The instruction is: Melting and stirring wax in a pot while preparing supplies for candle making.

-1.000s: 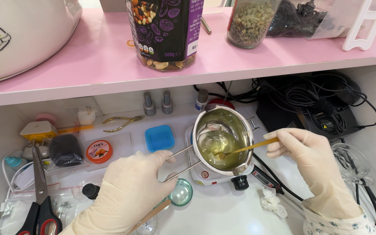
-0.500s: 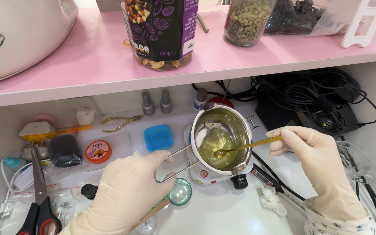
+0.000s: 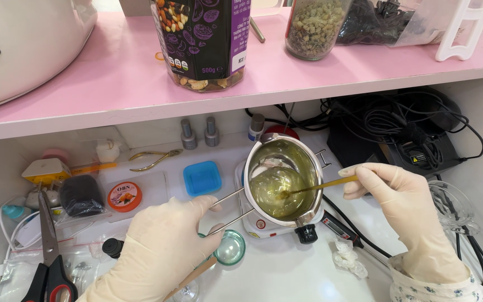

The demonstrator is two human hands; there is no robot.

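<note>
Left hand [image 3: 166,254] is gripping the wire handle [image 3: 231,208] of a steel melting pot [image 3: 283,180]; right hand [image 3: 406,215] is pinching a stick [image 3: 322,185] dipping into it.

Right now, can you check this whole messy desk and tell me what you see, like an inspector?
Surface: white table, pink shelf above.
Job's things: small metal pot tilted on a little heater, yellowish liquid inside; thin stick dipping in.
Clutter: scissors, blue mould, round orange tin, jars on the shelf.
Grippers: gloved left hand grips the wire handle; gloved right hand pinches the stick.
Cables: black tangle at back right.
Surroundings: nothing seen.
</note>
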